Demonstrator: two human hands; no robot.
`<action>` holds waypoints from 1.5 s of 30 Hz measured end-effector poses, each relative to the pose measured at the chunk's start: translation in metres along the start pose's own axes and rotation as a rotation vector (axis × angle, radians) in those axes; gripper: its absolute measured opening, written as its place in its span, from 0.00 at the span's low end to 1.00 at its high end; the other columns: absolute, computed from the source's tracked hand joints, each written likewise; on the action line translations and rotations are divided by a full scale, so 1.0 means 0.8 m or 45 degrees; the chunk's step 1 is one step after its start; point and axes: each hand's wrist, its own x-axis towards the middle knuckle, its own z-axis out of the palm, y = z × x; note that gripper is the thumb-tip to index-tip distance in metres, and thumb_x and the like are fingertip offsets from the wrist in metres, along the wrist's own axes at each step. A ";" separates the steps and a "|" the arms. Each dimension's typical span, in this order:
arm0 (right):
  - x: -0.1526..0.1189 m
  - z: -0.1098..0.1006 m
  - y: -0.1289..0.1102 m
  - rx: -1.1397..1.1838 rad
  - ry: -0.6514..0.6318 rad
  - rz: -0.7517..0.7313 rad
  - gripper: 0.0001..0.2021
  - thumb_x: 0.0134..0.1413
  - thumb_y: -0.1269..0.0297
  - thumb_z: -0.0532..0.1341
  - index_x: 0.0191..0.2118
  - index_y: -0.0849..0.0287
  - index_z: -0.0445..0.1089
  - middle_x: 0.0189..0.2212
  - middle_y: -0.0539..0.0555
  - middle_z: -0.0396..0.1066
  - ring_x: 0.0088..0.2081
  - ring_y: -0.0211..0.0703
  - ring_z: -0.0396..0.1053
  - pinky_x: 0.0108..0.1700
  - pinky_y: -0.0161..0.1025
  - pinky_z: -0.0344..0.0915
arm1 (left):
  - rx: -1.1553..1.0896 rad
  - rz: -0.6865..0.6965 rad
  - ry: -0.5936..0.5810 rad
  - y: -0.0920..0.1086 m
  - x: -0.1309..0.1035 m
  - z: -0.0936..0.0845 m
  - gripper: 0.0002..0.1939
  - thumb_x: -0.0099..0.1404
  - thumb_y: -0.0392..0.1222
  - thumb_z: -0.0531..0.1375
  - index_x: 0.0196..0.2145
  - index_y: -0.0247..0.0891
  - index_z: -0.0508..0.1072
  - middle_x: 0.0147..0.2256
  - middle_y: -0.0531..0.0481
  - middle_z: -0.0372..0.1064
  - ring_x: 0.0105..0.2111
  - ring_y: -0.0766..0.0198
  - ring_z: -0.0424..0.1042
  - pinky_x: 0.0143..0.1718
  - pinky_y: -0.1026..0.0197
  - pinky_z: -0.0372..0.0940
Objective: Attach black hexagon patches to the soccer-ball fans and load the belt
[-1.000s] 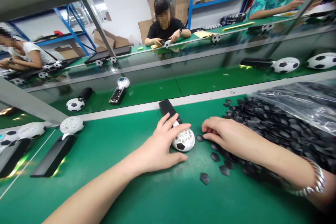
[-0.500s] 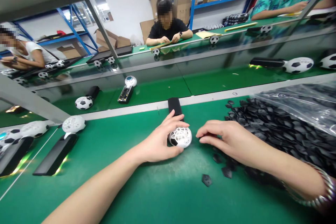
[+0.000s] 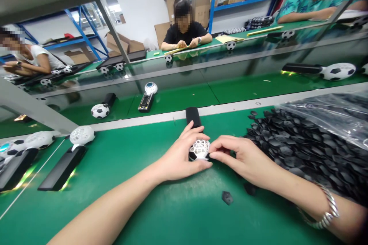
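Note:
In the head view, my left hand (image 3: 179, 157) is closed around a white soccer-ball-shaped head (image 3: 200, 148) that rests on the green table. From it a black handle (image 3: 193, 117) points away from me. Openwork shows on the ball's upper face, and one black patch sits on its left side. My right hand (image 3: 244, 155) pinches a small black pentagon piece against the ball's right edge; the fingertips partly hide it. Close to my right wrist lies a heap of black pentagon pieces (image 3: 299, 149), and one loose pentagon piece (image 3: 227, 198) lies nearer me.
Ball-headed devices with black handles (image 3: 63, 168) stand at the left, some glowing yellow-green. Beyond a pale rail, a green conveyor belt (image 3: 178, 92) carries more. A clear plastic bag (image 3: 330, 111) covers part of the heap. Several people sit across the belt.
My right hand has moved left from beside the heap to the ball's right edge. My left hand still holds the ball. Devices on the belt have shifted right.

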 end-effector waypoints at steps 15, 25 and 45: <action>0.006 0.016 0.005 0.193 0.110 0.098 0.05 0.51 0.68 0.59 0.26 0.57 0.64 0.23 0.45 0.63 0.26 0.36 0.59 0.27 0.32 0.55 | 0.027 0.111 0.079 0.003 0.003 0.005 0.18 0.56 0.36 0.59 0.45 0.39 0.61 0.50 0.44 0.60 0.61 0.53 0.45 0.61 0.43 0.39; 0.010 0.013 0.001 0.168 0.031 0.123 0.06 0.52 0.66 0.59 0.27 0.58 0.63 0.23 0.46 0.63 0.26 0.36 0.59 0.28 0.33 0.56 | 0.036 0.155 0.076 -0.001 0.005 0.006 0.20 0.53 0.33 0.59 0.44 0.40 0.62 0.48 0.46 0.62 0.58 0.55 0.51 0.62 0.44 0.37; -0.030 0.020 -0.017 -0.421 -0.524 0.275 0.11 0.29 0.80 0.55 0.23 0.56 0.61 0.27 0.47 0.68 0.29 0.42 0.66 0.27 0.33 0.54 | -0.119 -0.091 0.040 -0.011 -0.002 -0.021 0.31 0.48 0.31 0.64 0.49 0.44 0.62 0.47 0.47 0.54 0.49 0.57 0.59 0.53 0.52 0.55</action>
